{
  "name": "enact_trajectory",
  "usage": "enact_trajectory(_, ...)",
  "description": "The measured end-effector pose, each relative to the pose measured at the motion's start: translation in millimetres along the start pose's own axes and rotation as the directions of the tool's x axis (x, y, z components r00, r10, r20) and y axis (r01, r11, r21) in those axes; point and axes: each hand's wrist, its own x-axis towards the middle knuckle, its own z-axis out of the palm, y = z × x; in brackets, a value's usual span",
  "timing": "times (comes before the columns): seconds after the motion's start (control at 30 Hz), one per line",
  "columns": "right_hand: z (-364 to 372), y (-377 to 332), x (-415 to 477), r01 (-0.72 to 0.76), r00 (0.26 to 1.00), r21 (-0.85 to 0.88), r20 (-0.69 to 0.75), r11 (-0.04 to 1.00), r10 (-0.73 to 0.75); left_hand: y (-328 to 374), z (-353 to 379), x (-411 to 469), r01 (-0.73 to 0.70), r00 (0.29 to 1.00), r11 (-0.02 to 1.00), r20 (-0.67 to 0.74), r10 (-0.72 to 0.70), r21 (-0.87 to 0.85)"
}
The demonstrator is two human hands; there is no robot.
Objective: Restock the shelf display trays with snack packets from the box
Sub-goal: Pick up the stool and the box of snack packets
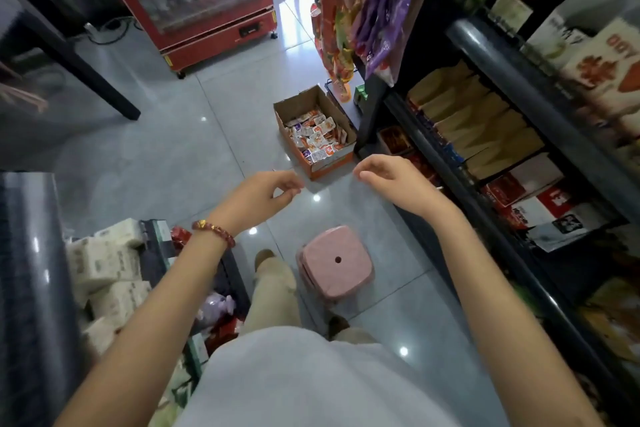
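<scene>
An open cardboard box [341,121] stands on the tiled floor beside the shelf's end, filled with small orange, white and purple snack packets [313,137]. My left hand [266,194], with a red bead bracelet on the wrist, hovers in the air just short of the box, fingers loosely curled and holding nothing. My right hand [391,178] hangs at the same height to the right, fingers relaxed and empty. The shelf display trays [394,140] with red packets sit low on the dark shelf to the right of the box.
A pink plastic stool [334,262] stands on the floor by my feet. Dark shelving [491,135] with brown bags and boxed goods runs along the right. Tissue packs [104,263] fill a rack at the left. A red vending cabinet [207,0] stands at the back.
</scene>
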Motion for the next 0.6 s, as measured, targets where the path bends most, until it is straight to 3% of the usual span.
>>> enact_trajectory(0.33,29,-75,175,-0.13,0.983,0.073,-0.125,0.989,0.138,-117,-128,156,-0.144,0.982,0.989,0.124,0.14,0.02)
enact_trajectory(0.6,21,-148,280,-0.201,0.956,0.156,-0.184,0.967,0.228,-194,-225,241,-0.189,0.975,0.981,0.107,0.193,-0.046)
